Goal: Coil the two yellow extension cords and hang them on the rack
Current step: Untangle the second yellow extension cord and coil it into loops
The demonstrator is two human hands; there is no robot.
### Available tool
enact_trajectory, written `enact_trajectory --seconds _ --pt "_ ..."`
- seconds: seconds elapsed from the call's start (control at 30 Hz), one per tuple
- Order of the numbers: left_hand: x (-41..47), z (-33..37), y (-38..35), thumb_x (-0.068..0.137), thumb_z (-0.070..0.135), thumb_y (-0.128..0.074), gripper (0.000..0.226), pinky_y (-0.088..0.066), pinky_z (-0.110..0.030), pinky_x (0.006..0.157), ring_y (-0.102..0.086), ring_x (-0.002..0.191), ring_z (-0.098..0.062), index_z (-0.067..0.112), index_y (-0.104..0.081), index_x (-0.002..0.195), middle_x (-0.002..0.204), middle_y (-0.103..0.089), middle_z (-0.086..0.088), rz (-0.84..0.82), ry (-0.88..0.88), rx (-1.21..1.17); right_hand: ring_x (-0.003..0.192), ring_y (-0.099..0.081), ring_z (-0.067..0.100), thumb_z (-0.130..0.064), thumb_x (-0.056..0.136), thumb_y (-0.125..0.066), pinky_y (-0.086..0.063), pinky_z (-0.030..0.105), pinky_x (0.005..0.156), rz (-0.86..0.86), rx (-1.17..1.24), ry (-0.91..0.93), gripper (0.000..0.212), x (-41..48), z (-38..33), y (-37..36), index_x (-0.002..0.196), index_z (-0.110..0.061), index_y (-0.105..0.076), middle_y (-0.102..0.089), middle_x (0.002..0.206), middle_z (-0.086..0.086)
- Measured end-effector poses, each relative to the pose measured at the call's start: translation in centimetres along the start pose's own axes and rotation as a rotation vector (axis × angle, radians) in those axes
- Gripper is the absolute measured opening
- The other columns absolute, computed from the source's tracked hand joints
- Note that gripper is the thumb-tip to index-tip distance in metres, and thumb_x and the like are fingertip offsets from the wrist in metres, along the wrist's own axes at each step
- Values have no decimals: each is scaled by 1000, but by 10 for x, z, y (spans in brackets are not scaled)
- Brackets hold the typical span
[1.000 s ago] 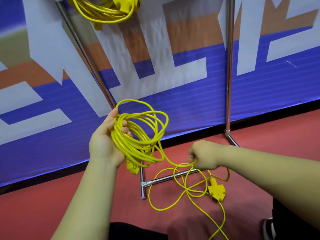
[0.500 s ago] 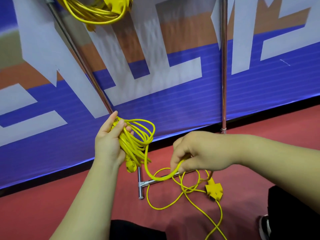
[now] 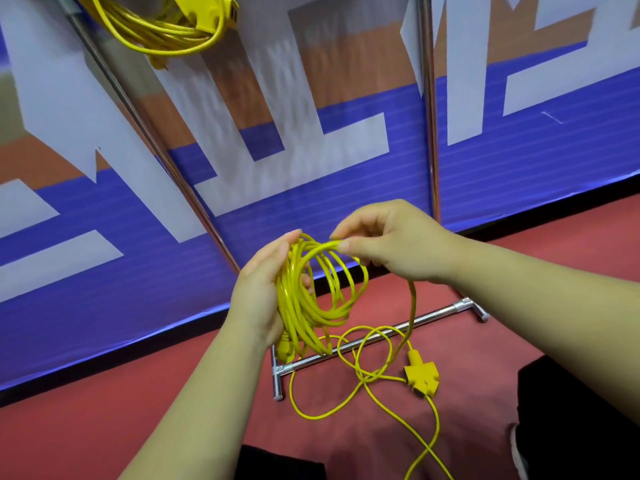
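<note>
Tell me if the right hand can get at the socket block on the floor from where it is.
Probably yes: the socket block lies uncovered on the floor below the right hand, but its fingers now pinch the cord.

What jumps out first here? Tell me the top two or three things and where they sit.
The bright yellow coil at centre frame grabs the eye, gripped in the left hand while the right hand pinches a fresh loop onto its top. Below it, loose cord and a yellow splitter socket sprawl on the red floor over the rack's base bar. A second coiled cord hangs at the top left.
</note>
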State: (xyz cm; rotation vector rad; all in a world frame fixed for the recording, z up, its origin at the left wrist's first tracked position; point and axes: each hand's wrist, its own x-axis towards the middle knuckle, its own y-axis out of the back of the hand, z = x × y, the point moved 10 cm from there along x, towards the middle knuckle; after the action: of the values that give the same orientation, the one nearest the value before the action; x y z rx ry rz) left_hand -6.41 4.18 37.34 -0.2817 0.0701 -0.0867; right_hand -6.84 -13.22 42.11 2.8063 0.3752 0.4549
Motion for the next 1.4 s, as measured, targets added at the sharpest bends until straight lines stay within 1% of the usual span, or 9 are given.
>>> enact_trajectory --seconds 0.1,0.4,0.6,0.73,0.93,1.13,1.2,1.3,1.4 --pt "-6 -1 -17 83 41 -68 48 -47 -30 53 -54 55 -19 22 -66 127 81 -60 -12 -72 21 16 54 -62 13 -23 81 -82 -50 23 55 178 -52 -38 18 1 8 20 87 -11 -69 -70 72 8" --pt "-16 2 -39 75 13 -74 69 -46 -27 49 -50 47 -18 30 -55 139 72 -62 -6 -157 -50 202 49 -52 7 -63 72 -77 -41 25 52 242 -320 -171 57 6 35 26 76 -12 -52 -61 57 -1" --pt "-6 31 -4 74 5 -73 63 -44 -23 43 -45 43 -11 30 -58 130 75 -55 -8 -21 -116 -27 62 -59 20 -13 93 -69 -51 41 65 -36 2 -126 21 11 46 7 89 -11 -48 -58 63 10" --pt "5 37 31 68 17 -81 69 -47 -21 45 -49 47 -7 29 -55 131 86 -60 -7 25 -101 -161 71 -65 20 -7 90 -69 -56 49 76 -77 -114 -132 11 4 49 4 97 -10 -60 -70 82 19" --pt "0 33 23 76 -1 -69 63 -48 -27 48 -49 48 -14 31 -63 129 80 -57 -10 -63 -90 -15 56 -65 8 -7 87 -73 -49 20 54 112 -64 -138 7 10 40 19 92 -11 -71 -69 66 -1" --pt "-15 25 -5 69 -4 -70 56 -55 -32 58 -57 54 -21 34 -77 110 79 -65 -11 -200 -73 223 75 -73 36 -7 83 -78 -60 51 71 298 132 -181 12 9 34 29 85 -11 -67 -74 76 19" --pt "-20 24 -11 72 -6 -71 50 -57 -34 60 -61 59 -23 32 -79 103 81 -68 -9 -230 -78 356 74 -73 35 -5 83 -78 -60 56 74 308 176 -197 13 9 33 28 83 -10 -66 -73 77 21" --pt "-28 23 -22 83 -11 -70 45 -58 -38 64 -64 65 -25 30 -81 96 79 -67 -17 -293 -110 556 70 -71 31 -5 82 -78 -60 55 73 307 195 -206 14 9 31 26 80 -11 -66 -72 71 16" --pt "-27 14 -25 87 -10 -66 36 -59 -44 65 -68 67 -22 22 -82 90 73 -68 -20 -284 -100 668 69 -72 24 1 84 -75 -62 39 65 286 220 -226 11 10 31 25 82 -8 -68 -71 74 15"
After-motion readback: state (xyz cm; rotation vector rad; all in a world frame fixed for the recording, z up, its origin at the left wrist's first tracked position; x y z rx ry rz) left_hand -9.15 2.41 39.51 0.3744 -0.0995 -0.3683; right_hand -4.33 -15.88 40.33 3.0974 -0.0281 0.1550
